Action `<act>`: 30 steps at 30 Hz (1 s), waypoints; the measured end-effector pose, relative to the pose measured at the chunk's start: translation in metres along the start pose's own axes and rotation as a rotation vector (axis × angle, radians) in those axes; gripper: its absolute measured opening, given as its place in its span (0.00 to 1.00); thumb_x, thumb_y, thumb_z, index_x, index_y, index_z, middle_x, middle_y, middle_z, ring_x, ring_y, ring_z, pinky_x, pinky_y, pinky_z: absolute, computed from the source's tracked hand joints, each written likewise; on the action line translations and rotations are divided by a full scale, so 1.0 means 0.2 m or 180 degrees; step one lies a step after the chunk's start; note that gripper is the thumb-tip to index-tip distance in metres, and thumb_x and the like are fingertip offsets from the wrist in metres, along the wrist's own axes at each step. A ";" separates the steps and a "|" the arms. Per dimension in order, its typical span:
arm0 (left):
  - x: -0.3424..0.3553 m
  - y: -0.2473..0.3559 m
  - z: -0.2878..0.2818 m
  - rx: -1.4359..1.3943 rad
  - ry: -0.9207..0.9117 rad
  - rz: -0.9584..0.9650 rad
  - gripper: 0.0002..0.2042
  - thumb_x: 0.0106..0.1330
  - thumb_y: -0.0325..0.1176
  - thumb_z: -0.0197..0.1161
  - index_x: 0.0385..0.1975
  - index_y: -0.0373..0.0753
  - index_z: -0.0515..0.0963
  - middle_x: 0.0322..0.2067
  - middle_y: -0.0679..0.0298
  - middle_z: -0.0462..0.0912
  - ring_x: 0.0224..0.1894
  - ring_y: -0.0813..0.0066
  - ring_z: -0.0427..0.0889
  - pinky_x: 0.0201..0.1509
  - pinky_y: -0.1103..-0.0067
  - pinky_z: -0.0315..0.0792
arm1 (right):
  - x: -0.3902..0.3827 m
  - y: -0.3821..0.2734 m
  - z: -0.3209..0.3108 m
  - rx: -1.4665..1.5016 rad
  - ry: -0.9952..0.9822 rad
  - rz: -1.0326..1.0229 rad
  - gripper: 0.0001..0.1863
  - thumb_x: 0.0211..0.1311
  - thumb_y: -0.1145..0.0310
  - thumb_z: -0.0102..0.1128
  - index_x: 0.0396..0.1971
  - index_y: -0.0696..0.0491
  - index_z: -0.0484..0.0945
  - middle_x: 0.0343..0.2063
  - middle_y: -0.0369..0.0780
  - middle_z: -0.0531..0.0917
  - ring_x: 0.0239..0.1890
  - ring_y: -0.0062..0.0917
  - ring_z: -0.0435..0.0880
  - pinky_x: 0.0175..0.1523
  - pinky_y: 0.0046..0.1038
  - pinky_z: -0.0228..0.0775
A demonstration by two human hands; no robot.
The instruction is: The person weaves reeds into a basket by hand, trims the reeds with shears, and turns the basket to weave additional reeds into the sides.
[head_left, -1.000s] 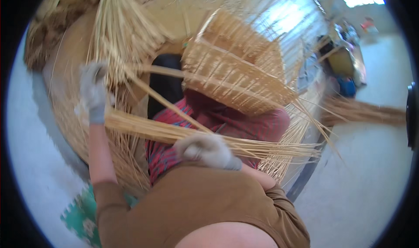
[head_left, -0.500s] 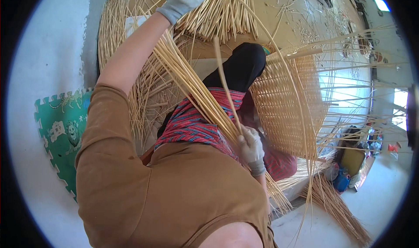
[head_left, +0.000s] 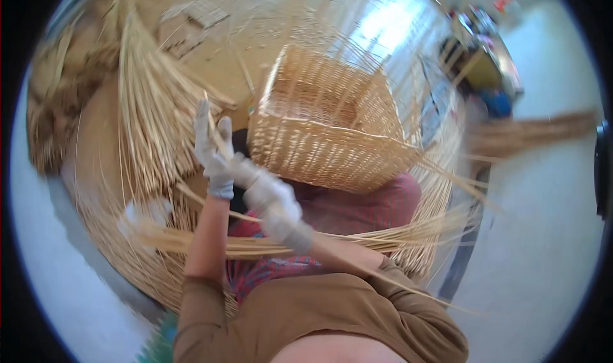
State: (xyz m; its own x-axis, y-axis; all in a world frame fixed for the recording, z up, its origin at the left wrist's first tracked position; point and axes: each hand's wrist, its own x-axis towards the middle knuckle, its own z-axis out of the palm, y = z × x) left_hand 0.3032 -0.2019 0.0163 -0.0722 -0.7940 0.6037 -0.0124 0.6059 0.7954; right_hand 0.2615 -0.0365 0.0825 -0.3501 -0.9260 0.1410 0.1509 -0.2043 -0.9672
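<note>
My left hand (head_left: 214, 158), in a pale work glove, is raised with its fingers stretched up and apart. A thin cane strand (head_left: 221, 144) crosses against its palm. My right hand (head_left: 273, 203), gloved and smeared by motion, is closed round the same strand, whose long tail slants down past my right forearm. Across my lap lies a bundle of cane strands (head_left: 373, 238). Beyond my hands, a woven wicker basket (head_left: 319, 152) rests tilted by my right leg, its opening facing away, with loose stakes sticking out of its rim.
A thick sheaf of cane (head_left: 150, 114) stands on the left, with more strands on the floor to the right. Brown fibrous material (head_left: 48, 114) lies far left. A blurred bundle of darker rods (head_left: 536, 133) and a blue object (head_left: 496, 103) are at the right.
The view has swung, so the basket now appears nearer the middle. My left hand has come down from the far upper left, and my right hand has moved up beside it.
</note>
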 end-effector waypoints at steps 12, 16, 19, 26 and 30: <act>0.20 -0.05 0.18 -0.0165 -0.2867 -0.1039 0.28 0.69 0.29 0.63 0.67 0.31 0.63 0.55 0.60 0.75 0.61 0.72 0.72 0.68 0.75 0.65 | 0.18 -0.10 -0.13 -0.2393 -0.0452 -0.0653 0.15 0.62 0.58 0.61 0.38 0.56 0.78 0.54 0.63 0.75 0.40 0.48 0.83 0.41 0.42 0.79; 0.25 -0.14 0.11 -0.0682 -0.3354 -0.1161 0.33 0.64 0.28 0.67 0.68 0.31 0.62 0.62 0.57 0.72 0.67 0.68 0.67 0.72 0.73 0.59 | 0.17 -0.05 -0.11 -0.2908 -0.0749 -0.0625 0.16 0.65 0.57 0.56 0.34 0.57 0.76 0.54 0.63 0.75 0.37 0.46 0.84 0.37 0.42 0.80; 0.26 -0.14 0.10 -0.0269 -0.3584 -0.0938 0.33 0.64 0.30 0.68 0.68 0.31 0.63 0.63 0.57 0.71 0.67 0.67 0.67 0.71 0.73 0.60 | 0.17 -0.02 -0.08 -0.3009 -0.0941 -0.0282 0.16 0.65 0.59 0.59 0.30 0.59 0.74 0.58 0.64 0.70 0.36 0.47 0.83 0.39 0.43 0.79; 0.24 -0.18 0.16 -0.1900 -0.3198 -0.1554 0.36 0.62 0.23 0.68 0.70 0.34 0.60 0.68 0.56 0.66 0.71 0.68 0.63 0.74 0.73 0.58 | 0.24 -0.10 -0.01 -0.2977 -0.0779 -0.0029 0.14 0.65 0.58 0.55 0.34 0.55 0.76 0.46 0.57 0.79 0.35 0.47 0.85 0.37 0.45 0.80; 0.29 -0.23 0.16 -0.0351 -0.3619 -0.0414 0.38 0.60 0.21 0.67 0.72 0.35 0.58 0.69 0.56 0.65 0.72 0.67 0.62 0.75 0.75 0.56 | 0.25 -0.14 -0.07 -0.3092 -0.0953 0.0047 0.14 0.67 0.57 0.55 0.34 0.54 0.77 0.45 0.54 0.79 0.34 0.43 0.85 0.36 0.42 0.80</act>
State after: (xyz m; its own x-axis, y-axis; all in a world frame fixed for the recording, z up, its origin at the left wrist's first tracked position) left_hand 0.2676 -0.2747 0.0123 -0.9358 -0.3121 0.1639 -0.0024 0.4705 0.8824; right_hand 0.2269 -0.0730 0.1127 -0.0882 -0.9950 0.0458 -0.7098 0.0305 -0.7038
